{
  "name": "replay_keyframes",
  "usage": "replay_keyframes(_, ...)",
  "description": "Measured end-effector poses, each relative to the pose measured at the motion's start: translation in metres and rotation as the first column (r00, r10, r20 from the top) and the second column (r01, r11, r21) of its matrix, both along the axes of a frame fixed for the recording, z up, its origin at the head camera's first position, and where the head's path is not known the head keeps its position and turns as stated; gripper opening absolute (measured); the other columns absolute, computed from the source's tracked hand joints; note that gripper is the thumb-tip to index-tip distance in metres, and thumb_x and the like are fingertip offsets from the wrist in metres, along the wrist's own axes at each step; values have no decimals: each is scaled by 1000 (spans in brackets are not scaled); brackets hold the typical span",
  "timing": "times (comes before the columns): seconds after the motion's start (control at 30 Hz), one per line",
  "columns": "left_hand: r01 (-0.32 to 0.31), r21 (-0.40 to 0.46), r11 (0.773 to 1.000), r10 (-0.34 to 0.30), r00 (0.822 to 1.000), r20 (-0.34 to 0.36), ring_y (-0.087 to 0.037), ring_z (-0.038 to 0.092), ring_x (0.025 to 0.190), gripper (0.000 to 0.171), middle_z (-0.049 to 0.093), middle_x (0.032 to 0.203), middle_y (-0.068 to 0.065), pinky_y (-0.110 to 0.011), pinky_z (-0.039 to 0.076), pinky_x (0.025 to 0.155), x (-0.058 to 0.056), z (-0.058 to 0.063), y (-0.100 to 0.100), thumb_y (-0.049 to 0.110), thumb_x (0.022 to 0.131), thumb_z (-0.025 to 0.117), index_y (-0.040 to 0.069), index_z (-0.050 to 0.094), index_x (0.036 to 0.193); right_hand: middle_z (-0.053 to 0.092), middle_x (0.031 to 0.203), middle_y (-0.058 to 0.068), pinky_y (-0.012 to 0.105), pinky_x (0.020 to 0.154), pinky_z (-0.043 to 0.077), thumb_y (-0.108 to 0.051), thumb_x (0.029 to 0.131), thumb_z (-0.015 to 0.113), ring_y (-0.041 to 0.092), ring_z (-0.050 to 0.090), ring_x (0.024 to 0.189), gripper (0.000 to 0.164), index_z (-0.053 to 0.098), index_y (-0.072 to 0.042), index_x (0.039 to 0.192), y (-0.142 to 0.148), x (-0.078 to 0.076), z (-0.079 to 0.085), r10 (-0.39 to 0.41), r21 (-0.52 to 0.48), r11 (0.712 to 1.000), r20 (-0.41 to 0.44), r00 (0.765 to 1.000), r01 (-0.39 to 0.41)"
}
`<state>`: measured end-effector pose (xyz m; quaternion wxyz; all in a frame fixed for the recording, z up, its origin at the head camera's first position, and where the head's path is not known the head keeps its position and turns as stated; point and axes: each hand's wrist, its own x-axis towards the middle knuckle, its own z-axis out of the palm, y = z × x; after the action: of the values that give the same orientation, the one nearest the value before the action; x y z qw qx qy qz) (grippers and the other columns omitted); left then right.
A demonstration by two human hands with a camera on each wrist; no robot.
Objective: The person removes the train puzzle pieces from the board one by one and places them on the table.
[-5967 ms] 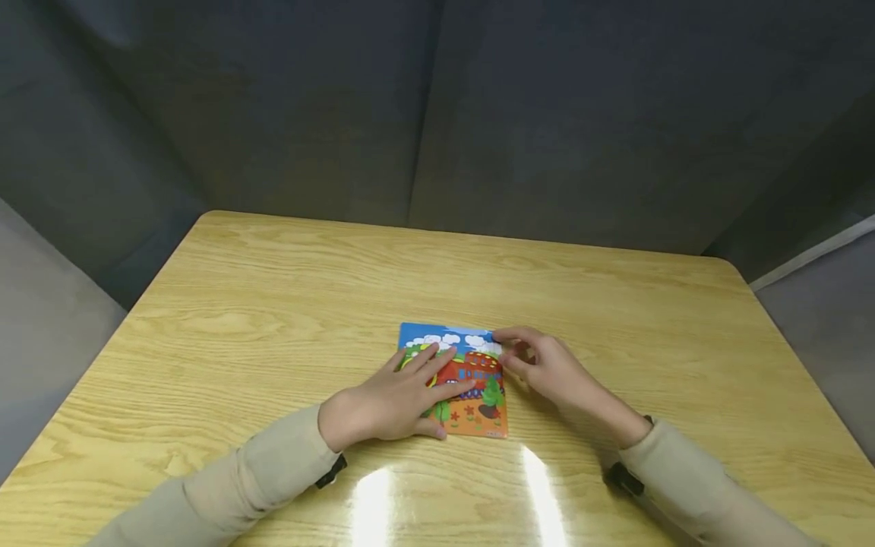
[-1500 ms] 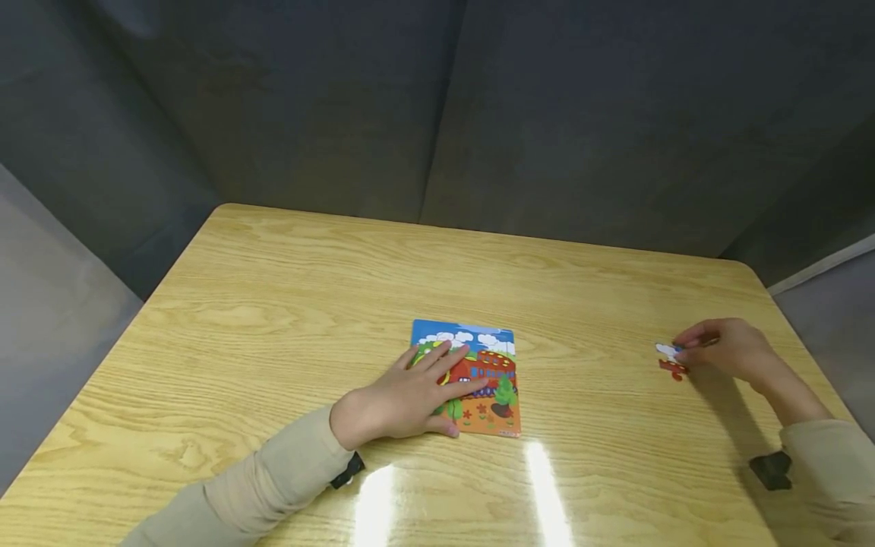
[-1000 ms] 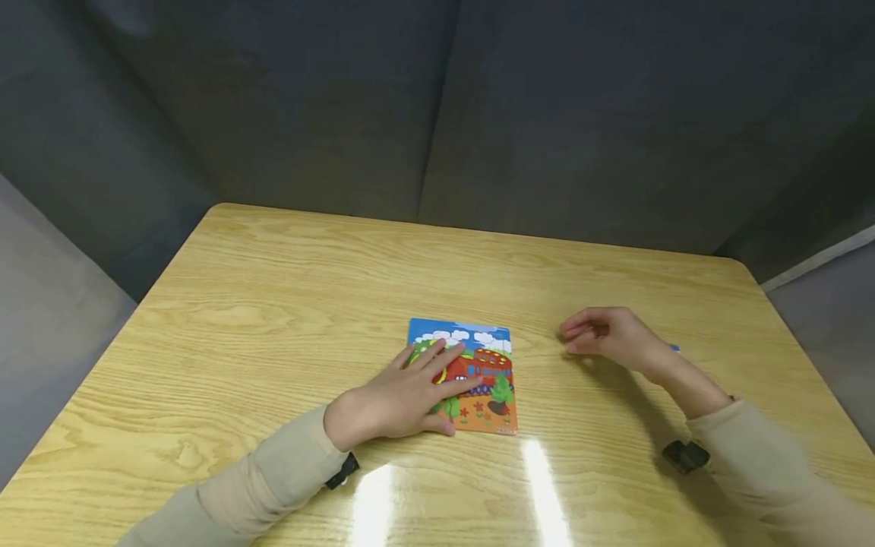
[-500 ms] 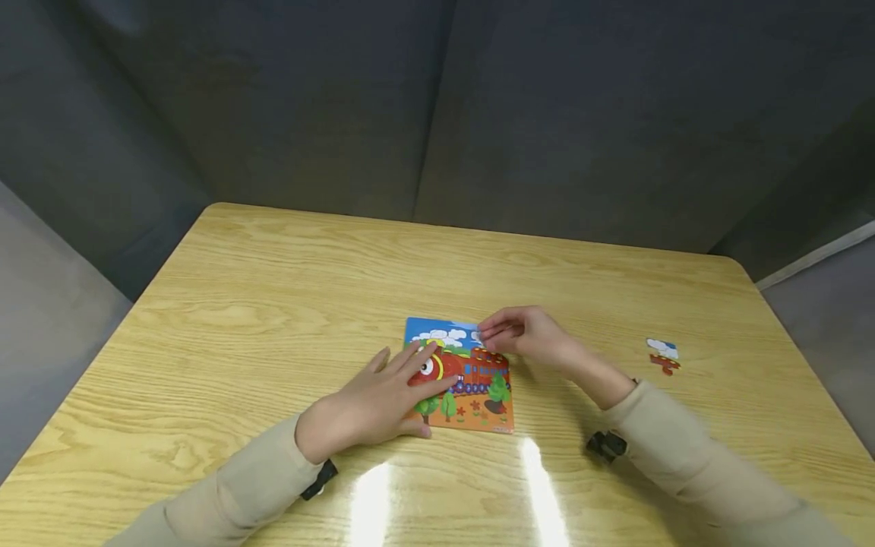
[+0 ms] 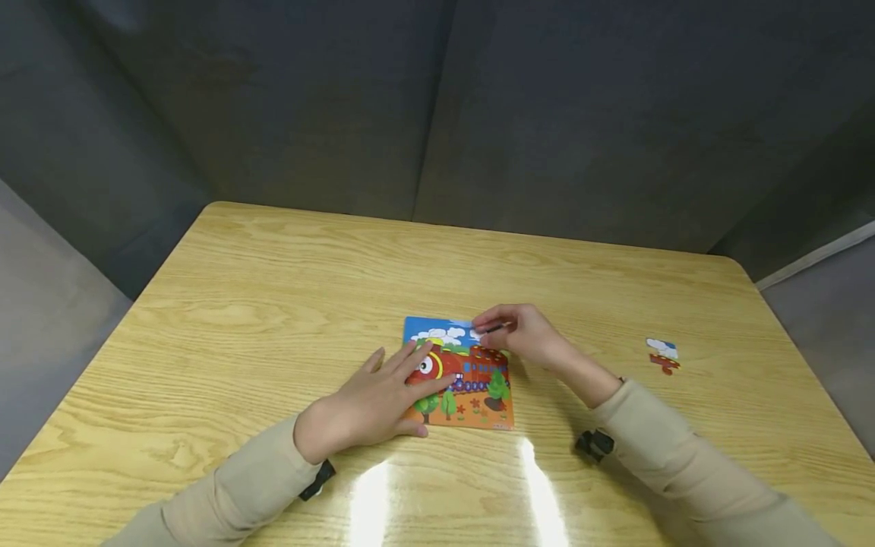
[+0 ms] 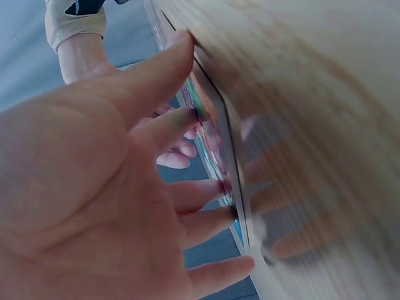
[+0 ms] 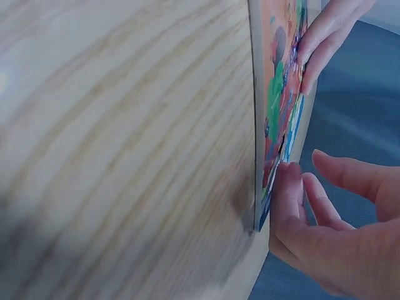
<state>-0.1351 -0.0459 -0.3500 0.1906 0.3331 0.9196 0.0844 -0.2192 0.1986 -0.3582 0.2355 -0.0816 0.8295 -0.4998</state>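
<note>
A square jigsaw puzzle [image 5: 472, 403] with a red train, clouds and trees lies flat on the table in the head view. My left hand [image 5: 369, 406] rests on its left side with spread fingers; in the left wrist view the fingertips [image 6: 219, 187] touch its face. My right hand [image 5: 522, 334] is at the top right corner, fingers bent. In the right wrist view one digit touches the puzzle while another stands apart from it, and no loose piece shows between them. Puzzle pieces [image 5: 663, 355], white-blue and red, lie together on the right.
The wooden table [image 5: 273, 289] has a dark curtain [image 5: 307, 114] behind its far edge. Glare streaks [image 5: 543, 494] shine near the front. Each forearm has a beige sleeve and a dark wrist device [image 5: 593, 446].
White-blue and red pieces have appeared on the right side of the table. My right hand has come back from them to the puzzle's top right corner. My left hand has shifted slightly left.
</note>
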Motion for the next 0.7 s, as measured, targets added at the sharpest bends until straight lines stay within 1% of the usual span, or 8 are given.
replay_keyframes(0.2,2,3,1000,-2,1000,3,-36,12,147,71,7,163,-16,-62,22,110,-1,0,-1,50,93,60,32,32,155,62,115,24,35,83,55,5,90,63,24,64,92,36,58,9,125,-2,-1,-3,-28,-36,999,24,999,29)
replay_keyframes(0.43,-2,5,1000,1,1000,6,-36,11,147,70,8,163,-17,-63,25,109,-1,-1,-1,50,92,61,31,33,154,63,113,23,33,81,55,3,91,65,21,64,89,35,59,8,124,-3,-2,-7,-30,-45,999,14,999,30)
replay_keyframes(0.57,-8,7,1000,8,1000,18,-36,11,148,70,7,163,-16,-63,24,109,0,0,0,49,92,61,32,33,154,64,109,21,31,78,55,0,91,66,20,64,87,34,60,8,123,-3,-4,-10,-16,-58,998,5,1000,17)
replay_keyframes(0.7,-15,6,1000,15,1000,22,-35,10,148,70,7,163,-15,-63,25,109,0,0,0,49,92,61,32,33,154,65,102,18,26,72,53,-1,90,67,19,63,82,32,62,8,120,-4,-6,-13,-3,-77,997,-7,1000,3)
